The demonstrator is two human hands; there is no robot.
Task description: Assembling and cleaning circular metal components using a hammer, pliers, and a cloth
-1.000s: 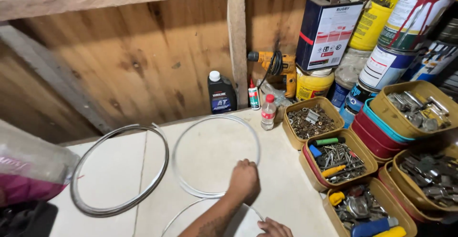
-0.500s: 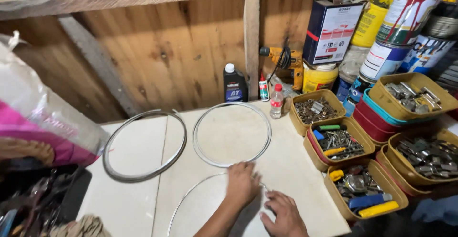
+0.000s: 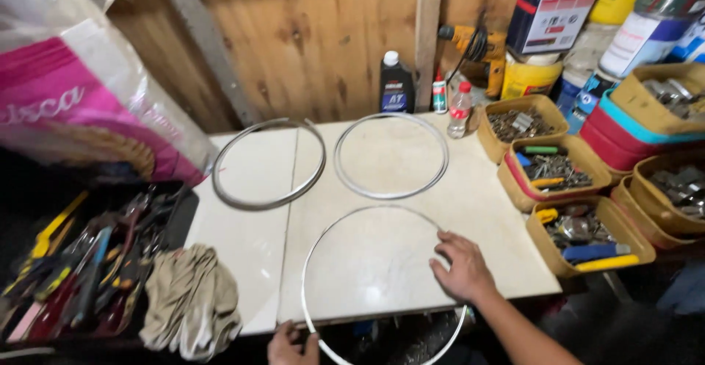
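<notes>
Hoop of thin grey metal (image 3: 345, 233), the nearest of three, is seen lying flat on a pale tiled worktop (image 3: 250, 240), its near arc overhanging the front edge. The right hand (image 3: 461, 266) is laid flat on the tile at the hoop's right side, fingers spread wide and closed on nothing; whether the rim itself is touched cannot be told. The left hand (image 3: 292, 344) is pinched narrowly on the rim at the lower left, where the hoop passes the table edge. The hoop is judged light and springy rather than rigid, likely to flex if lifted from one point, and smooth enough to slide on the tile; it is best taken at two opposite points on the rim. Two more hoops are set behind it: a darker, thicker one (image 3: 224, 189) at the left and a brighter one (image 3: 345, 181) beside it, apart from each other. A crumpled beige rag (image 3: 192, 302) is draped at the left corner, next to a dark tray of hand tools (image 3: 81, 269). On the right, tan plastic tubs (image 3: 547, 247) are filled with screws, small fittings and a few yellow- and blue-handled tools. A dark oil bottle (image 3: 395, 82), a small clear bottle with a red cap (image 3: 460, 109), a yellow drill (image 3: 477, 45) and paint tins (image 3: 639, 34) are ranged along the wooden wall.
</notes>
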